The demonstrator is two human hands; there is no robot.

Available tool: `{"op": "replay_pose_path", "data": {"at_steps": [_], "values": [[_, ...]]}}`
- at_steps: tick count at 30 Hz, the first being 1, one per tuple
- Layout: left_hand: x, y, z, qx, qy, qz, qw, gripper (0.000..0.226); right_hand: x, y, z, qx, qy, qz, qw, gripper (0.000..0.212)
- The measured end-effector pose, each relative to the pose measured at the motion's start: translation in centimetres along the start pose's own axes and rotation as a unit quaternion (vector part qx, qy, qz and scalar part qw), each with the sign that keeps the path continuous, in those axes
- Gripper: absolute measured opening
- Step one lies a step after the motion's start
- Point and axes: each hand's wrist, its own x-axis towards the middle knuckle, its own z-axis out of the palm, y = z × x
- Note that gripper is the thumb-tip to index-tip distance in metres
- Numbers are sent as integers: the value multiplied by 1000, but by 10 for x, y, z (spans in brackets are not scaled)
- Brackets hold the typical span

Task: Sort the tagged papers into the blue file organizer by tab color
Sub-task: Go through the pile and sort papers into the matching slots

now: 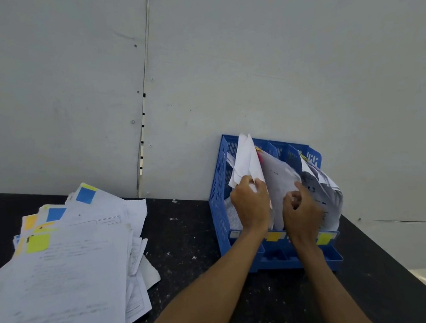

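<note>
Plainly, the left hand (251, 204) has its fingers curled round the lower part of a few white sheets (246, 157), which stand nearly upright in the leftmost compartment of the blue file organizer (220, 213); the right hand (301, 211) is just beside it, fingers curled in against the bowed papers (280, 180) of the middle compartment, though whether it pinches a sheet or only presses them aside cannot be told. The organizer sits on the black table (189, 243) against the grey wall (275, 61), with yellow labels (275, 236) on its front lip; more papers (326, 196) slump out over its right side. The unsorted pile of tagged papers (60, 271) lies well apart on the left of the table, showing yellow, blue and orange tabs.

The sheets look light and limp; held by one corner they would likely droop and buckle rather than slide down between the dividers; a grip across an edge, with a slight curl pressed in to stiffen the sheet, seems the safer hold. Loose sheets are smooth against each other and may fan out or slip; the coloured tabs look stuck on, so pulling on them risks peeling or tearing; better to take the plain paper beside a tab.
</note>
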Motion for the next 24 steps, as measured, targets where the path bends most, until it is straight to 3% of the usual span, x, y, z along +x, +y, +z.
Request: {"op": "replay_pose_path", "data": {"at_steps": [4, 10, 16, 21, 24], "values": [[1, -3, -1, 22, -12, 10, 1000, 17, 8, 1, 2, -36, 16, -3, 999, 25], [1, -9, 3, 41, -60, 14, 997, 20, 18, -6, 3, -70, 102, 1, 992, 15], [-2, -2, 10, 35, -89, 44, 994, 22, 16, 4, 6, -108, 115, -77, 984, 4], [-4, -1, 16, 23, -101, 46, 994, 29, 10, 17, 8, -127, 120, -122, 977, 18], [-5, -3, 17, -2, -100, 31, 995, 31, 4, 20, 9, -115, 129, -176, 969, 12]]}}
